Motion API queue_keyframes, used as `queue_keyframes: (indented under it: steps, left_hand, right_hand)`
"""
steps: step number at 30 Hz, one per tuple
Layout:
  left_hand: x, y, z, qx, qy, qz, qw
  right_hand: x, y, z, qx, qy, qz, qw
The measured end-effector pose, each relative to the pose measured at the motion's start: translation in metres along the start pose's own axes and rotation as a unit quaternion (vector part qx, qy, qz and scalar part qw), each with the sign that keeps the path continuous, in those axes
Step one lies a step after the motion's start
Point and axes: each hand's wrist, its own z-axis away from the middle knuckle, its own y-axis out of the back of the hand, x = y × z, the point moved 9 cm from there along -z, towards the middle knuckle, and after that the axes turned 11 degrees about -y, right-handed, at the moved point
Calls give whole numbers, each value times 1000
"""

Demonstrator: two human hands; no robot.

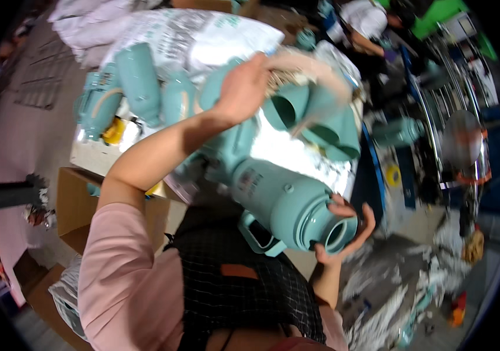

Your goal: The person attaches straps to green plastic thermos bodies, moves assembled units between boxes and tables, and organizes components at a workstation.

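A large mint-green thermos jug [288, 196] lies tilted across my front, its open mouth toward the lower right and its side handle [256, 234] facing me. My right hand [346, 228] grips it around the neck and mouth, fingers spread along the rim. Over the table, my left hand [244, 88] is closed at one end of a long beige curved strip [314, 70], which is smeared by motion. Beneath that strip lie mint-green cylindrical shells [340, 137] with open ends. More mint-green jugs [139, 82] stand or lie left of my left hand, some with beige handle strips.
A white printed sack [203, 35] covers the table's far side. Cardboard boxes [77, 205] stand at the lower left. Metal rails and machinery [454, 99] run along the right, with another jug [399, 131] beside them. A person in white [364, 20] works at the back right.
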Motion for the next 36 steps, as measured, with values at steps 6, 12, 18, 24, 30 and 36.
queue_keyframes:
  steps: [6,12,18,24,30,36]
  left_hand:
    - [70,-99,122,-69,386,618,682]
    - [92,-90,108,-155,308,572,744]
    - [124,-64,91,-217,105,560,792]
    - [56,-53,135,-110,353,563,739]
    - [31,20,131,78,225,394,888]
    - [180,53,118,-211,-271,141,929]
  right_hand:
    - [-1,1,-2,-2,5,-59,998]
    - [-30,-22,-7,-89,80,-68,990]
    - [-73,-52,-25,-187,131,-17,973]
    - [-46,-49,-41,-69,85,-33,993]
    - [66,-89,-52,0,-309,-377,873]
    - [67,-115,-54,-37,-349,-454,819]
